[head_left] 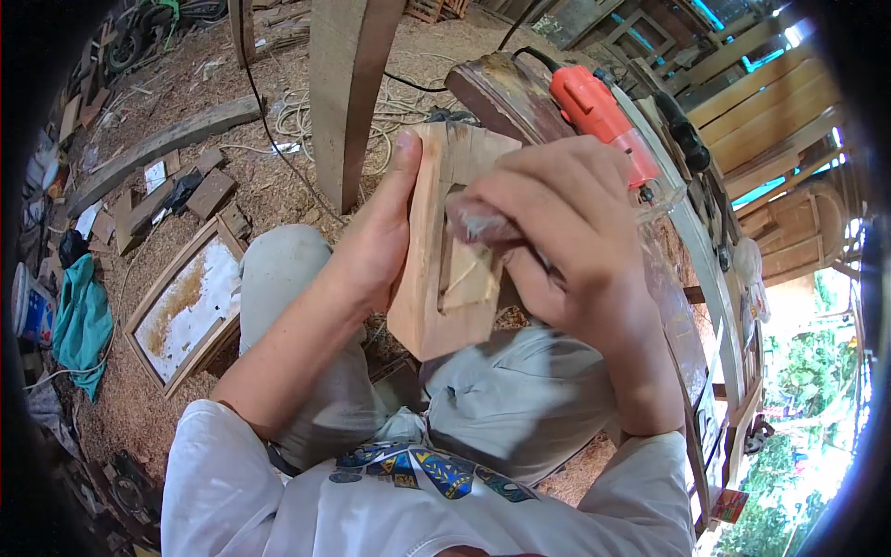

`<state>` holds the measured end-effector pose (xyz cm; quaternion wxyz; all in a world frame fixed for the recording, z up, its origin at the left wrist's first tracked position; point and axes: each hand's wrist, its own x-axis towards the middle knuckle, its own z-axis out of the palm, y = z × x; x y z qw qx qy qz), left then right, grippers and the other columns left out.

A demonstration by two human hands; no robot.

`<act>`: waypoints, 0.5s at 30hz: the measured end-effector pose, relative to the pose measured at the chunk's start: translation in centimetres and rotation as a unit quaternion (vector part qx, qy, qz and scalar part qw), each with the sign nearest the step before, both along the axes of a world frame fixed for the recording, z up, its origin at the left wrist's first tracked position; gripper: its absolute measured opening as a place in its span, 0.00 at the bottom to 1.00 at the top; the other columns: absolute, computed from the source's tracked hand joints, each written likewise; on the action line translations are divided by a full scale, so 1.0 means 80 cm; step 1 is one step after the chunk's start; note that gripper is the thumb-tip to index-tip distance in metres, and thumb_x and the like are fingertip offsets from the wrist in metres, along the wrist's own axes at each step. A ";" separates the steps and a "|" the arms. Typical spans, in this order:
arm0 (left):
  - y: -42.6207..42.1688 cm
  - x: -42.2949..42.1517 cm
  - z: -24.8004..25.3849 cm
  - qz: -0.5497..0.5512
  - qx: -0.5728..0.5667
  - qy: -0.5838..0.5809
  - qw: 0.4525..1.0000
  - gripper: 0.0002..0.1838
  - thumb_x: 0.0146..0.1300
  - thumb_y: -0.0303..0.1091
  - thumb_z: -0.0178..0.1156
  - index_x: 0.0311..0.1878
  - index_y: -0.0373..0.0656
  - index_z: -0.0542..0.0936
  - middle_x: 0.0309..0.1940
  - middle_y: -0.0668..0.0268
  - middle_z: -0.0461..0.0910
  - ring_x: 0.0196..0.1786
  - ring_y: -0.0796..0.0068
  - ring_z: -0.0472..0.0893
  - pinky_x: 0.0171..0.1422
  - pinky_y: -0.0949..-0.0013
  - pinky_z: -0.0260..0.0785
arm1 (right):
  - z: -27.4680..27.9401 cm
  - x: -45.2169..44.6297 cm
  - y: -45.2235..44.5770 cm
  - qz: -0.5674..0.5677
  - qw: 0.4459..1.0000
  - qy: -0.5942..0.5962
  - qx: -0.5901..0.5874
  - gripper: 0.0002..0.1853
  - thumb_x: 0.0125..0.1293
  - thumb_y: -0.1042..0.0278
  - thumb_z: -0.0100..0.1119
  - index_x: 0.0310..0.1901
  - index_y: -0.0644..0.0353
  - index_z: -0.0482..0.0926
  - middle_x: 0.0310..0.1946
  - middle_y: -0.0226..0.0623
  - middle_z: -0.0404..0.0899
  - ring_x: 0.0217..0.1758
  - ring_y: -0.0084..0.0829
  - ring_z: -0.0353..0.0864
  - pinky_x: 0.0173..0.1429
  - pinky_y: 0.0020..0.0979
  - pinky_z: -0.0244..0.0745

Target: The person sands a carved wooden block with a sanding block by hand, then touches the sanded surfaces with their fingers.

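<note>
A pale wooden block [429, 320] with a long rectangular recess in its face stands tilted above my lap. My left hand [373, 237] grips its left side, with the thumb up along the edge near the top. Over the recess, my right hand [571, 237] is closed, with fingers curled around a small folded reddish-brown scrap [478, 223] that has a whitish patch. The scrap appears pressed to the recess; motion blur hides its exact kind.
A red power tool [599, 116] rests on the wooden bench [668, 269] at the right. Before me rises a wooden post [348, 102]. A framed panel [186, 302], a teal cloth [82, 320] and wood offcuts [212, 193] lie on the shaving-covered ground, with a loose cord [278, 144].
</note>
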<state>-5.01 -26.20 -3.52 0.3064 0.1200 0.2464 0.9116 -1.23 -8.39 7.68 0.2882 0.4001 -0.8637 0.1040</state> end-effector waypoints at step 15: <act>-0.015 0.001 0.013 0.097 -0.071 0.042 0.992 0.51 0.86 0.78 0.33 0.84 0.40 0.71 0.72 0.52 0.84 0.70 0.57 0.88 0.75 0.52 0.84 | -0.010 0.009 -0.003 0.098 0.989 -0.112 0.013 0.26 0.48 0.76 0.73 0.53 0.51 0.90 0.51 0.31 0.88 0.56 0.42 0.85 0.64 0.46 0.68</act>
